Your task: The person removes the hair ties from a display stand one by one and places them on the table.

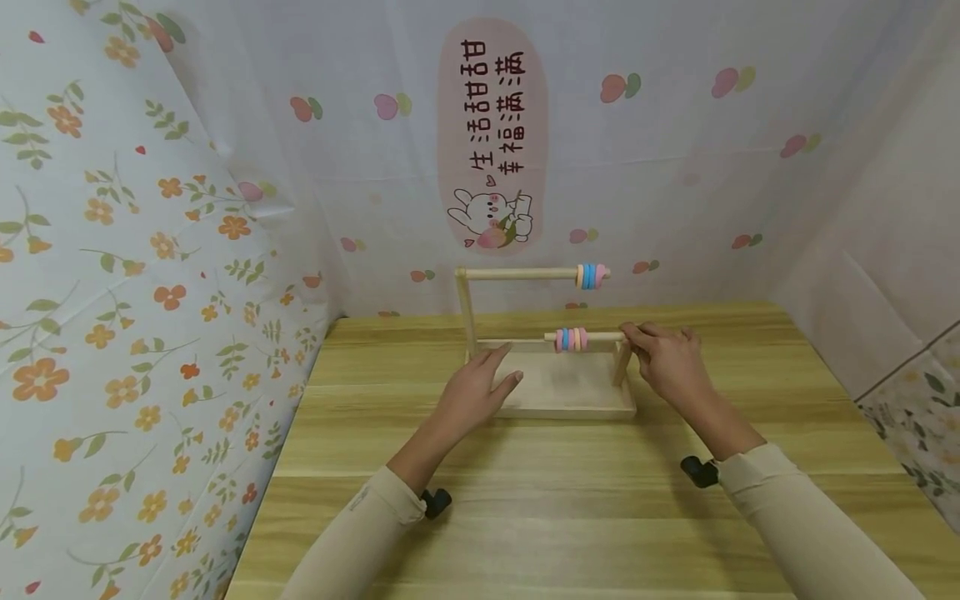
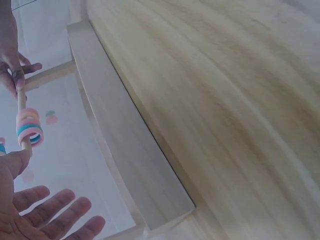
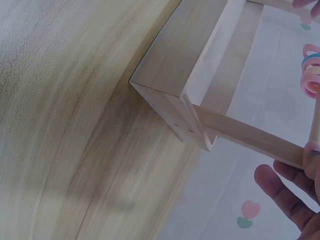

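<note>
A light wooden rack (image 1: 558, 412) has a shallow tray base and two horizontal rods at different heights. Pastel rings (image 1: 591, 277) in yellow, blue and pink hang near the free end of the upper rod (image 1: 517, 273). More rings (image 1: 572, 339) sit on the lower rod (image 1: 603, 337), toward its free left end. My right hand (image 1: 671, 362) pinches the corner where the lower rod meets its short post (image 3: 250, 136). My left hand (image 1: 476, 387) is held open over the tray's left side, fingers apart and nothing in them, its thumb pointing toward the lower rings.
The rack stands on a wood-grain table (image 1: 555, 517), toward the back. Behind it hangs a white curtain (image 1: 637, 183) with fruit prints and a rabbit drawing. A flowered cloth (image 1: 150, 333) borders the left side.
</note>
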A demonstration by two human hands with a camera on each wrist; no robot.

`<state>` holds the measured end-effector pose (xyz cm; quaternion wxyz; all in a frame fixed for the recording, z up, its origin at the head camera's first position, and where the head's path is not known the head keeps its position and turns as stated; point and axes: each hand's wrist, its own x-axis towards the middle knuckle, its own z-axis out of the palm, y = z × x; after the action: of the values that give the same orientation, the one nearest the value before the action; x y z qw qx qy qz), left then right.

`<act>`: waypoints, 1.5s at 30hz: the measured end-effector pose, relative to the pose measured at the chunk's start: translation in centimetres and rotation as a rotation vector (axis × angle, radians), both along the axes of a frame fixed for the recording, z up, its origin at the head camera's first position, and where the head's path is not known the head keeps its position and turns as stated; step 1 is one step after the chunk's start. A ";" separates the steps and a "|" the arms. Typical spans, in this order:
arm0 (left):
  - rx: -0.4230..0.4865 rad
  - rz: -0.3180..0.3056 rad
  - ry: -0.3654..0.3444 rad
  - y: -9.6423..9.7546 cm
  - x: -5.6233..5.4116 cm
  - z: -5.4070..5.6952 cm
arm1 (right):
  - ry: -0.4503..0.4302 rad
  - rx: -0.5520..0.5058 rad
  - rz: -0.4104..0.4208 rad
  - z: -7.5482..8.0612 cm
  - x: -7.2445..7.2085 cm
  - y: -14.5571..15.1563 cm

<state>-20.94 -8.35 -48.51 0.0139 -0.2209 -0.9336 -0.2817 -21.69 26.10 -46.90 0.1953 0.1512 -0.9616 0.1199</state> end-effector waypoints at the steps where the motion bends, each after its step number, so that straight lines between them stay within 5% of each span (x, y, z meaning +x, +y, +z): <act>1: -0.004 0.001 0.001 0.2 -0.1 0.1 | 0.004 0.000 0.002 0.0 0.0 0.0; 18: -0.035 -0.015 0.000 2.5 -1.3 1.4 | 0.022 -0.013 0.006 -0.1 -0.1 0.0; 45: -0.037 -0.039 -0.023 4.9 -3.0 1.8 | 0.004 0.007 -0.003 -0.1 -0.1 0.1</act>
<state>-23.96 -3.42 -46.67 -0.0063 -0.2361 -0.9343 -0.2669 -21.76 26.23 -47.00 0.1970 0.1507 -0.9618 0.1158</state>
